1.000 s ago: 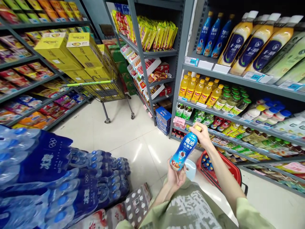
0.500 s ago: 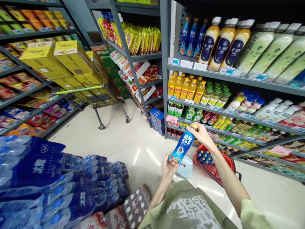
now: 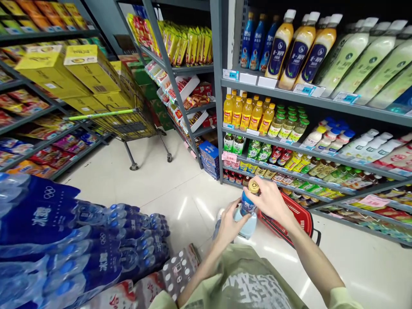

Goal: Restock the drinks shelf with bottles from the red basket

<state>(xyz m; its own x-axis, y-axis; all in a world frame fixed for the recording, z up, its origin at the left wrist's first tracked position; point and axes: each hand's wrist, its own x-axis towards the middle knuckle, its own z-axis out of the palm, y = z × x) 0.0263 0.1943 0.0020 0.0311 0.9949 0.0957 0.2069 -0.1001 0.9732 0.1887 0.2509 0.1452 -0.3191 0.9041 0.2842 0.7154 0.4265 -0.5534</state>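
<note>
Between my two hands is a blue drink bottle (image 3: 248,204) with a gold cap, held upright with its cap tipped toward me. My left hand (image 3: 230,223) is wrapped round the body of the bottle. Up at the neck, my right hand (image 3: 268,198) has its fingers closed around the bottle, beside the cap. Under the bottle, a pale blue stool top (image 3: 247,227) shows partly on the floor. A red shopping basket (image 3: 298,216) stands just to the right, its contents mostly hidden by my right arm.
Drink shelves (image 3: 322,98) rise ahead and to the right, with similar blue bottles (image 3: 257,45) on an upper level. Shrink-wrapped water packs (image 3: 80,244) are stacked at left. A cart (image 3: 128,128) loaded with yellow cartons (image 3: 93,68) stands beyond, near snack shelves.
The bottle has turned from slanted, label facing me, to upright with the cap toward me. Both hands have come closer together and my right hand has lowered. The view has shifted slightly.
</note>
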